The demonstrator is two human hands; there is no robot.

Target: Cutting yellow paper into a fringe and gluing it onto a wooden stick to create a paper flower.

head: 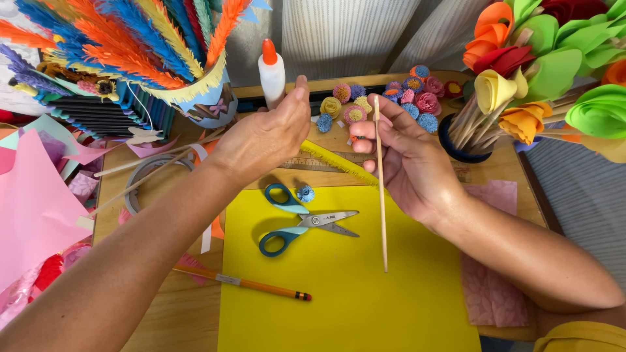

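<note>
My left hand (pixel 264 133) grips a white glue bottle (pixel 272 75) with an orange cap, held upright above the desk. My right hand (pixel 404 160) pinches a thin wooden stick (pixel 381 195) near its top end, the stick hanging almost straight down over a yellow paper sheet (pixel 345 287). A fringed yellow paper strip (pixel 336 163) runs under both hands, across a wooden ruler (pixel 306 164). On the yellow sheet lie blue-handled scissors (pixel 303 221), closed, with a small blue paper pom flower (pixel 305 193) beside them.
Several small paper pom flowers (pixel 385 98) lie at the desk's back. A dark cup (pixel 460 140) of stick-mounted paper flowers stands right; fringed paper feathers (pixel 130 39) stand left. An orange pencil (pixel 244 283), a tape roll (pixel 153 173), pink paper (pixel 32 208) and pink tissue (pixel 492 287) surround the sheet.
</note>
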